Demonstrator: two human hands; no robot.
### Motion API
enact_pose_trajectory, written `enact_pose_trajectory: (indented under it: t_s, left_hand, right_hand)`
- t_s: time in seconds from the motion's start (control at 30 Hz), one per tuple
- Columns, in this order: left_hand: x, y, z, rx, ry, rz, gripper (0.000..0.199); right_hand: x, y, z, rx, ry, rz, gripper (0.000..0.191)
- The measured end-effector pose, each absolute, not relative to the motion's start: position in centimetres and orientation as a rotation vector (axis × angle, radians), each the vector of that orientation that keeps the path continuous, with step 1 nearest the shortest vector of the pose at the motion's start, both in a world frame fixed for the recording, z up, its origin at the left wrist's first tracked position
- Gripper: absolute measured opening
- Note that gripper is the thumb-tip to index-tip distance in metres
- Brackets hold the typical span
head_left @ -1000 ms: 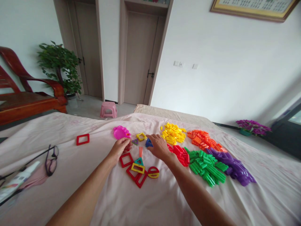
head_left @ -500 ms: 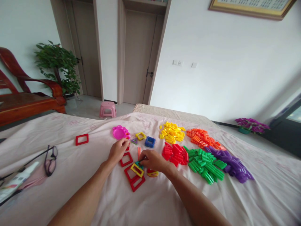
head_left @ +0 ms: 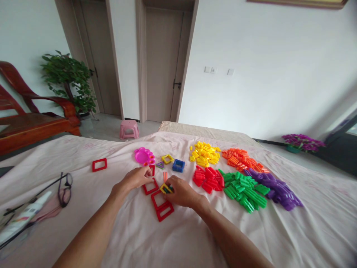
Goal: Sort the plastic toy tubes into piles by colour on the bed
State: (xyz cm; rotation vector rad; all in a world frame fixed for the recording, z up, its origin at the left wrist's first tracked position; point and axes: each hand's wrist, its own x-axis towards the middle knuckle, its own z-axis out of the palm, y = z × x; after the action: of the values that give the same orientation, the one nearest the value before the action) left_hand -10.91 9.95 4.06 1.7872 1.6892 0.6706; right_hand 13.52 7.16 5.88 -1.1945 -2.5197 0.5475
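Observation:
My left hand (head_left: 138, 176) is closed, its fingertips touching a small red frame tile (head_left: 152, 169); whether they grip it is hidden. A larger red square frame tile (head_left: 151, 186) lies just below. In my right hand (head_left: 180, 190) is a yellow frame tile (head_left: 165, 189), pinched at the fingertips, with a dark piece partly hidden behind it. Beneath these fingers a red square tile (head_left: 157, 201) and a red rectangular tile (head_left: 165, 212) lie joined on the cloth. Past the hands are orange strips (head_left: 165, 176), a purple-and-green triangle (head_left: 160, 165), another yellow frame (head_left: 167, 159) and blue square frames (head_left: 178, 165).
A pink flower-shaped dish (head_left: 142, 156) stands beyond my left hand. Piles of yellow (head_left: 205, 153), red (head_left: 209, 179), orange (head_left: 242, 159), green (head_left: 244, 190) and purple (head_left: 275, 189) plastic pieces spread rightward. Glasses (head_left: 65, 190) and a white tube (head_left: 26, 216) lie left.
My right hand has lifted the yellow frame tile off the red tiles, tilting it up. My left hand stays by the small red tile. The view has shifted slightly.

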Motion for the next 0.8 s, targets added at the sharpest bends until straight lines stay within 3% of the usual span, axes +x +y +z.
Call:
enact_pose_trajectory:
  t_s: [0.37,0.53,0.8]
  left_hand:
    - [-8.7,8.8,5.0,1.884,1.783,0.463,0.016]
    - [-7.8,9.0,4.2,1.803,1.567,0.515,0.022]
    - [-5.8,8.5,3.8,1.62,1.211,0.636,0.047]
  right_hand:
    - [14.3,8.2,5.0,-1.332,-2.197,0.8,0.011]
    - [14.2,7.8,4.7,-1.326,-2.169,0.676,0.01]
    - [14.2,8.0,3.7,-1.275,-2.135,0.619,0.011]
